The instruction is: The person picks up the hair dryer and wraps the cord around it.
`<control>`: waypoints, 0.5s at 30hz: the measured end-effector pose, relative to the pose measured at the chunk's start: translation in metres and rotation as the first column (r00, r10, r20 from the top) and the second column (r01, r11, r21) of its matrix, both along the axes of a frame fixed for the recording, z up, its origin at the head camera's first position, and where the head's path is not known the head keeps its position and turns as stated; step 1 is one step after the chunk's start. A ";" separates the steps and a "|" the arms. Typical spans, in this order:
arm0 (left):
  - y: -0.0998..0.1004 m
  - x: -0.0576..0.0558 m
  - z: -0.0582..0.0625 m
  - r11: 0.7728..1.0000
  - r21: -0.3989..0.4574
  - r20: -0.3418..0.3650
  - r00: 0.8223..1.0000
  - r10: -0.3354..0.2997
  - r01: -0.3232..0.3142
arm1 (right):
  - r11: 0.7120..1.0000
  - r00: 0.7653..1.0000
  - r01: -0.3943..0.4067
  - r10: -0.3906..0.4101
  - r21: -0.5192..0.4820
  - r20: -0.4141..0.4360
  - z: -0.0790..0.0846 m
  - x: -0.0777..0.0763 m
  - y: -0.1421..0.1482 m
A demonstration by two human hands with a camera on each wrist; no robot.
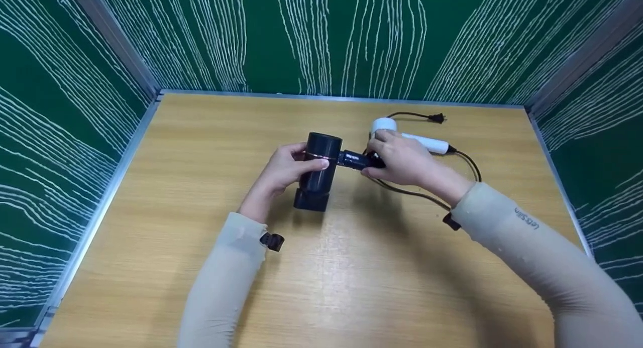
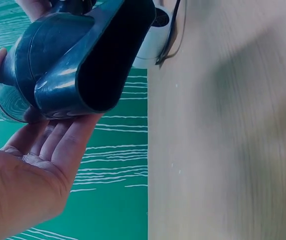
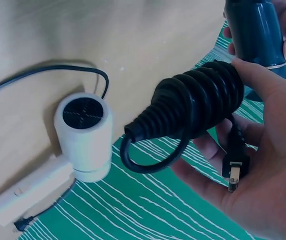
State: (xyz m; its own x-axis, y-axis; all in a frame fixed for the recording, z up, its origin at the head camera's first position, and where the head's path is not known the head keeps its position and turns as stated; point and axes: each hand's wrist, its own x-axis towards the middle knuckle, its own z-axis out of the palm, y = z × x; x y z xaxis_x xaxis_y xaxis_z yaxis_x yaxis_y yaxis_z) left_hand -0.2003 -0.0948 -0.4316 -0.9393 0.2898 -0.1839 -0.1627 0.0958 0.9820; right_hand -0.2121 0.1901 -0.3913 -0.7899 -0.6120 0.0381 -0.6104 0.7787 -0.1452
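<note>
Over the middle of the wooden counter (image 1: 150, 287) you hold a black hair dryer (image 1: 319, 163) between both hands, lifted clear of the surface or barely off it; the head view does not settle which. Your left hand (image 1: 281, 169) cups the barrel, thumb on one side and fingers (image 2: 57, 140) wrapped under the glossy body, so it is grasping the dryer. Your right hand (image 1: 402, 159) closes round the handle end, where a ribbed rubber strain relief (image 3: 198, 102) swells out of the handle; the black cord (image 3: 153, 160) loops below it and the plug (image 3: 234, 170) lies against your palm, pinned by curled fingers.

You should expect a moderate weight, most of it in the barrel. Its shell is hard, smooth plastic and looks slippery, so the two-point hold you have, barrel plus handle, seems the safest. That ribbed sleeve is soft and bends readily; it gives good friction but probably poor control if you carry by it alone. Judge the cord limp and likely to snag, so keep the plug gathered in your hand.

Behind your right hand a white hair dryer (image 3: 82, 137) lies on the counter, a matte cylinder with a dark round grille, its handle folded out sideways and its own cord (image 1: 467, 162) trailing past it to a second plug (image 1: 436, 118).
</note>
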 end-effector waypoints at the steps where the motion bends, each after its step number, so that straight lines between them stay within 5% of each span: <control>1: 0.000 0.000 -0.001 1.000 -0.005 0.002 1.000 0.003 -0.003 | 1.000 1.000 0.003 -0.003 -0.006 0.001 -0.002 0.000 0.000; 15: 0.001 -0.003 -0.007 0.999 -0.033 0.034 0.999 0.036 -0.035 | 0.999 0.999 0.025 -0.023 -0.033 0.047 -0.016 0.001 0.003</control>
